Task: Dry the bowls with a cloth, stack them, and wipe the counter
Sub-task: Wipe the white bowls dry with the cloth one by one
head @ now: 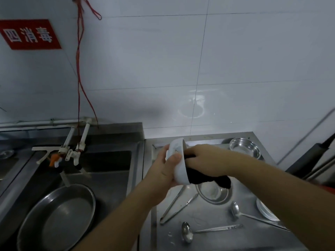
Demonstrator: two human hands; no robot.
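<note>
Left grip [165, 169] clasping white bowl [178, 164], right grip [204, 160] pinching black cloth [208, 177], steel bowls [213, 193], ladles [187, 232] below

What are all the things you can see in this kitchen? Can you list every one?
white round ceramic bowl: one, white, held up over the counter
black cloth: one, black, pushed inside the white bowl
shiny round steel bowls: two, silver, one at the counter's back right, one under the cloth
steel plate: one, silver, right counter edge
long steel ladles: two, silver, front of the counter
steel tongs: one, silver, left on the counter
big round steel pan: one, grey, in the sink
white taps: two, white, over the sink
red wall sign: one, red, upper left
red cord: one, red, hanging on the wall
steel counter: one, grey
left hand: grips the white bowl
right hand: holds the cloth
</note>
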